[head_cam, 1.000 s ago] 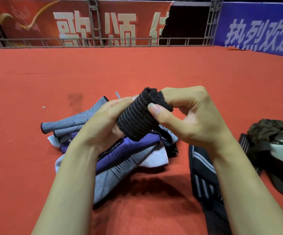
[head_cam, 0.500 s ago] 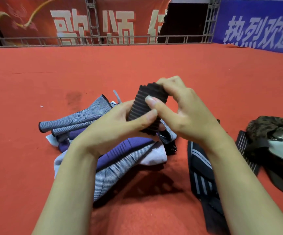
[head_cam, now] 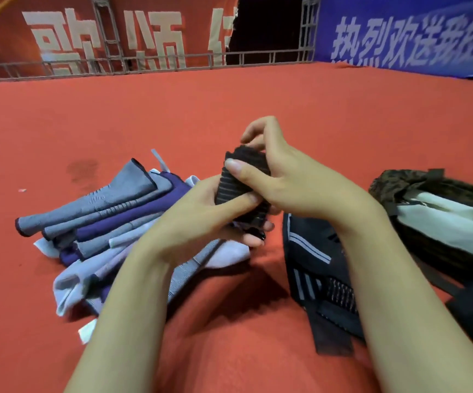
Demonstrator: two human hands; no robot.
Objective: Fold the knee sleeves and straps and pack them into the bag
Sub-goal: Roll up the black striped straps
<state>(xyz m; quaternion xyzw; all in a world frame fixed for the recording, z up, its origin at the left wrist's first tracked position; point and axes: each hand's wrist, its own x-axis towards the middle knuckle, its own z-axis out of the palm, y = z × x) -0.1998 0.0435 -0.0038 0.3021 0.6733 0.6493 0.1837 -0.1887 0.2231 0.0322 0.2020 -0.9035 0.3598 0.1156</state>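
Observation:
Both my hands hold a rolled black ribbed strap [head_cam: 235,185] above the red floor. My left hand [head_cam: 201,219] cups the roll from below, thumb across its lower part. My right hand [head_cam: 283,180] grips its top, thumb pressed on the front and fingers curled over the upper end. A heap of grey, purple and white knee sleeves [head_cam: 110,219] lies on the floor to the left. A black knee sleeve with grey stripes [head_cam: 311,265] lies under my right forearm. The bag [head_cam: 442,219], dark with a pale lining and a furry rim, sits at the right edge.
Red carpet [head_cam: 229,103] covers the floor all around. A metal truss rail [head_cam: 144,63] with red and blue banners runs along the far edge. A small scrap [head_cam: 22,190] lies on the carpet at the far left.
The roll has turned more upright and shifted right and down, toward the bag side. My right hand has slid up over its top end; my left thumb now crosses its lower part.

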